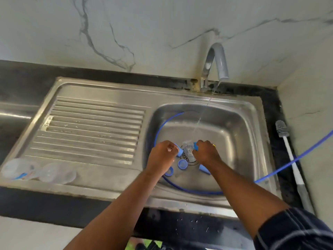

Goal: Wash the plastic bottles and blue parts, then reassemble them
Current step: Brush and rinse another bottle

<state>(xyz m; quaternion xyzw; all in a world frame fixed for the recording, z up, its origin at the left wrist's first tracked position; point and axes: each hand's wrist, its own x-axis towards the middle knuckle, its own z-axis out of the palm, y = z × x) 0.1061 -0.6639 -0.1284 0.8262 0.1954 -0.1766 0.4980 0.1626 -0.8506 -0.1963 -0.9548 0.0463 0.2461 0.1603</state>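
Above the sink point(252, 112) drain, the left hand point(163, 152) curls its fingers round a blue cap point(179, 152); the right hand point(205, 152) clamps a blue part point(195, 146). Plastic bottles point(39, 171) lie at the drainboard's front-left corner.

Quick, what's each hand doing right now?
Left hand: curled, pinching a small blue plastic cap.
Right hand: curled round a small clear plastic bottle.

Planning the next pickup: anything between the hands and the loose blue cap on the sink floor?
Nothing visible. The blue cap lies uncovered on the sink floor between the wrists, near the left hand, which grips a blue part, and the right hand, which grips a clear plastic piece. The blue hose only loops round the basin's edge.
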